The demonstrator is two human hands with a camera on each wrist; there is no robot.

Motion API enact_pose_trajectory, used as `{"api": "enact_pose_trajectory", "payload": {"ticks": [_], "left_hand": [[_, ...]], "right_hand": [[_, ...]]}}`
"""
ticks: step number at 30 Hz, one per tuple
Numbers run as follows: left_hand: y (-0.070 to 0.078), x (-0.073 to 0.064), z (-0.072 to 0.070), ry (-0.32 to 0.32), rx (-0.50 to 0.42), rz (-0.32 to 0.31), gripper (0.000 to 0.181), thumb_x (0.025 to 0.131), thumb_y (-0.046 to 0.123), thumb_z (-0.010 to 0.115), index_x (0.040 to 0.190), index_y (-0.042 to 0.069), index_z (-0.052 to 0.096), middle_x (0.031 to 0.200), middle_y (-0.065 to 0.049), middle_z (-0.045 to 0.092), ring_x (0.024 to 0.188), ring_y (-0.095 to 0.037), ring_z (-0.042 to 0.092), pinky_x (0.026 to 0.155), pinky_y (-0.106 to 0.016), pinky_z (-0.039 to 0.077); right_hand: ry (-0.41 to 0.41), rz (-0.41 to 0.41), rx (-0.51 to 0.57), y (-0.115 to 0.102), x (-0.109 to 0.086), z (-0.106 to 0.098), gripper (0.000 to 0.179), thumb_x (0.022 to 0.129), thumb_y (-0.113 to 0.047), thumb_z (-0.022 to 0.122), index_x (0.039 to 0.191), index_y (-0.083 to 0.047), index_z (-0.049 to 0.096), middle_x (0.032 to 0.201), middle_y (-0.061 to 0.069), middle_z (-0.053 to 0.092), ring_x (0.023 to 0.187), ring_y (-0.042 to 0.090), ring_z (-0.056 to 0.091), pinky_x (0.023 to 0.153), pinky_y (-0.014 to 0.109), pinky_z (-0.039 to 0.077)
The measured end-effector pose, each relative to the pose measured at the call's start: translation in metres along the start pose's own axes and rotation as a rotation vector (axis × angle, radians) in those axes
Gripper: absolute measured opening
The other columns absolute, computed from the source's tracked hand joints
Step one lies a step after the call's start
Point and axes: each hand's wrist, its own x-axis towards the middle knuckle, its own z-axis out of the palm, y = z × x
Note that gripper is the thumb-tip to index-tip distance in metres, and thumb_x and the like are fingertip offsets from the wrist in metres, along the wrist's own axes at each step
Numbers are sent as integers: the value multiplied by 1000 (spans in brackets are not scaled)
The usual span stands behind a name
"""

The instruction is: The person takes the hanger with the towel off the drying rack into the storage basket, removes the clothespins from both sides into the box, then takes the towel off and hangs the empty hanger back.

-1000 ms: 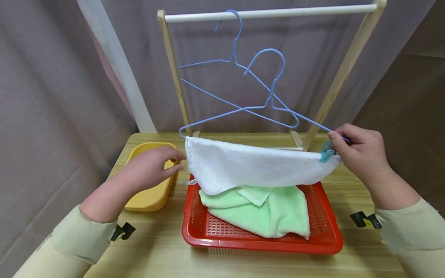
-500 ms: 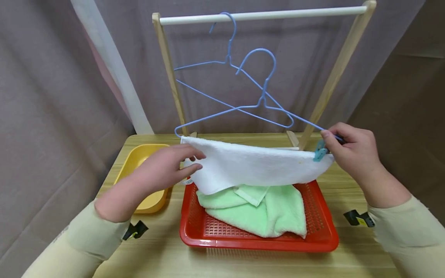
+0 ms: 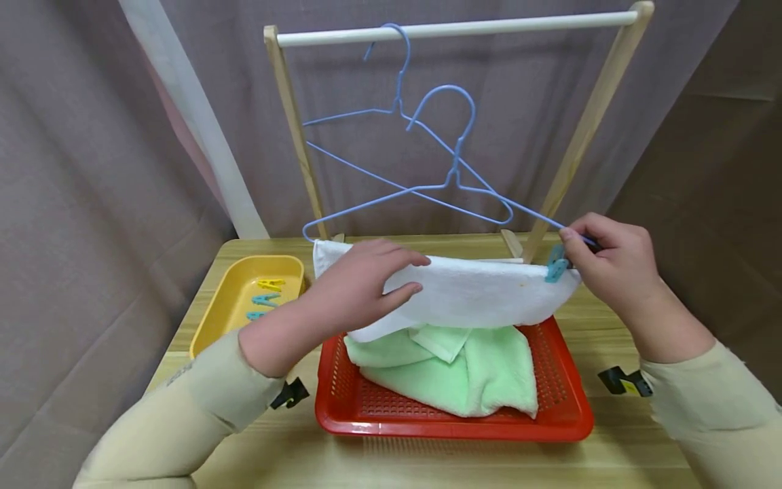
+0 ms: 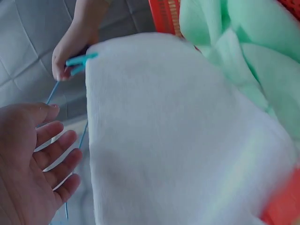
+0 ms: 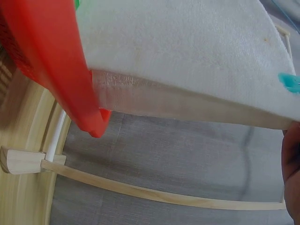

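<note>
My right hand (image 3: 617, 272) grips the right end of a blue wire hanger (image 3: 365, 206). From this hanger a white towel (image 3: 476, 295) hangs folded, with a teal clothespin (image 3: 556, 266) clipped on its upper right edge, close to the right fingers. My left hand (image 3: 360, 285) is in front of the towel's left half, thumb and fingers apart and holding nothing. In the left wrist view, the left hand's relaxed fingers (image 4: 61, 154) are beside the towel's top edge; whether they touch it I cannot tell. The left hand covers part of the towel.
A red basket (image 3: 452, 429) with a green towel (image 3: 452, 380) sits below the white one. At left, a yellow tray (image 3: 229, 299) holds yellow and teal clothespins. Behind stands a wooden rack with a white rod (image 3: 519, 26), from which another blue hanger (image 3: 400, 78) hangs.
My left hand has moved right, from beside the towel's left edge to across its left half, uncovering the clothespins in the tray. The right hand keeps its grip on the hanger.
</note>
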Motion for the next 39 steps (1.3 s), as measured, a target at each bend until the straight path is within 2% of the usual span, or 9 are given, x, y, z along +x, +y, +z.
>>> {"api": "enact_pose_trajectory", "payload": {"ticks": [5,8,17,22,32,39], "left_hand": [[14,26,11,-12,24,38,38,99,34,61,133,19,61,128,7,62,122,-14,53,107,-34,37],[22,41,18,-24,2,39,40,99,36,60,135,18,59,130,6,60,123,-13,52,107,-33,37],[43,78,36,-41,-130,26,47,98,37,61,140,17,54,131,6,60,123,-7,53,104,-21,38],[55,95,45,-54,-162,-17,49,99,41,58,142,17,53,130,7,61,121,-6,54,101,-18,39],[73,113,58,-76,-220,-129,46,99,45,56,139,21,55,127,12,62,112,-1,58,90,-15,45],[79,120,62,-38,-296,-129,35,99,44,57,129,26,62,115,16,64,102,4,57,84,-11,44]], "right_hand": [[18,15,9,-1,1,1,13,84,7,65,73,0,65,65,-22,54,53,-5,42,51,10,36],[24,29,18,-1,1,2,14,85,7,65,73,0,65,65,-24,55,53,-6,44,52,9,36],[32,18,38,-2,1,3,13,83,9,65,73,1,65,66,-24,55,54,-8,47,53,8,38],[28,0,36,-2,1,5,13,83,10,66,73,1,66,66,-22,56,54,-7,47,53,8,39],[33,-25,36,-1,1,8,13,82,9,67,74,0,67,63,-18,57,52,-3,45,53,9,37],[44,-41,27,0,1,6,11,82,7,67,74,1,67,64,-15,57,54,-4,42,53,9,35]]}}
